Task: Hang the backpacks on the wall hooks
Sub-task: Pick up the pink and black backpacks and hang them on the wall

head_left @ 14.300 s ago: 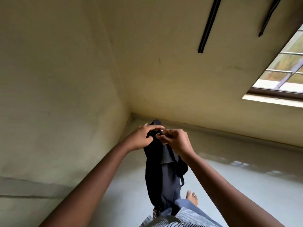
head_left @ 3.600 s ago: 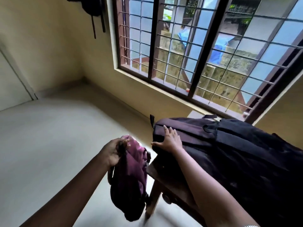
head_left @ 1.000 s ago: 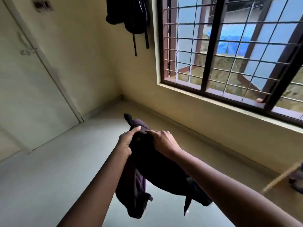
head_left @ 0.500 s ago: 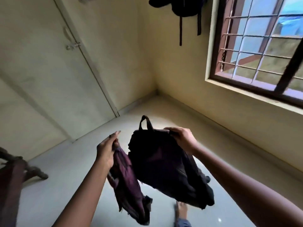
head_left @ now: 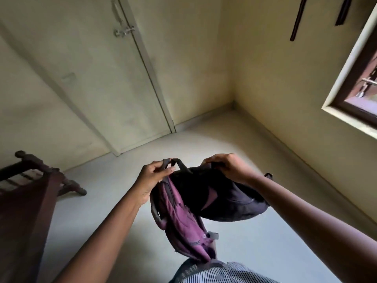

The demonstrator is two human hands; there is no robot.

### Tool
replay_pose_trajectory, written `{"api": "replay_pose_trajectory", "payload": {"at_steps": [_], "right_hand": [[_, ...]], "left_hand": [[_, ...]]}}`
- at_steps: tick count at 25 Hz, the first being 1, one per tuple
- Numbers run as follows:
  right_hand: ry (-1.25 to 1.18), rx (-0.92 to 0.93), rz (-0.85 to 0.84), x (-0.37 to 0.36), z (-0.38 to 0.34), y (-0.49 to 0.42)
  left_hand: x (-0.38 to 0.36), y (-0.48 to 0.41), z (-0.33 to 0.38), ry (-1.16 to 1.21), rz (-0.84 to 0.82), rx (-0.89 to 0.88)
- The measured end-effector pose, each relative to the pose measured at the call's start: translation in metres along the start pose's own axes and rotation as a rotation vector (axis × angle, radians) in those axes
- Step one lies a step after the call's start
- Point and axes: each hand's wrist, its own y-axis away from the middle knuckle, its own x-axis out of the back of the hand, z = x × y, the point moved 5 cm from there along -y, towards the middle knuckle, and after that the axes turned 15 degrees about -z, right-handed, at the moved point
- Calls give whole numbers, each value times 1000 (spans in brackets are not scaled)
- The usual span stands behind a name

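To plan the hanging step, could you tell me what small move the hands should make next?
Probably raise the top loop with the left hand and turn up toward the wall where dark straps dangle. The left hand pinches that loop, the right hand holds the backpack by its top, and no hook is in view.

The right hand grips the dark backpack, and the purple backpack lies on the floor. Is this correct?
Not quite. The right hand does grip the dark backpack, but the purple backpack is not on the floor: the head view shows it hanging in the air below the left hand.
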Motion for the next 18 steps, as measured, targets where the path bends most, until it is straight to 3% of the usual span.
{"api": "replay_pose_trajectory", "payload": {"at_steps": [3, 8, 11, 13, 15, 18], "right_hand": [[-46, -32, 23, 21, 30, -35], [-96, -243, -9, 60, 99, -102], [-308, -315, 31, 80, 121, -145], [-300, -447, 185, 100, 144, -179], [-175, -570, 274, 117, 170, -208], [-190, -705, 391, 136, 214, -230]], "left_hand": [[10, -59, 19, -91, 149, -36], [9, -184, 49, -184, 216, -87], [-7, -254, 75, -370, 232, -100], [-14, -303, 95, -480, 163, -135], [-14, -355, 112, -427, -26, -123], [2, -424, 125, -303, -231, 47]]}}
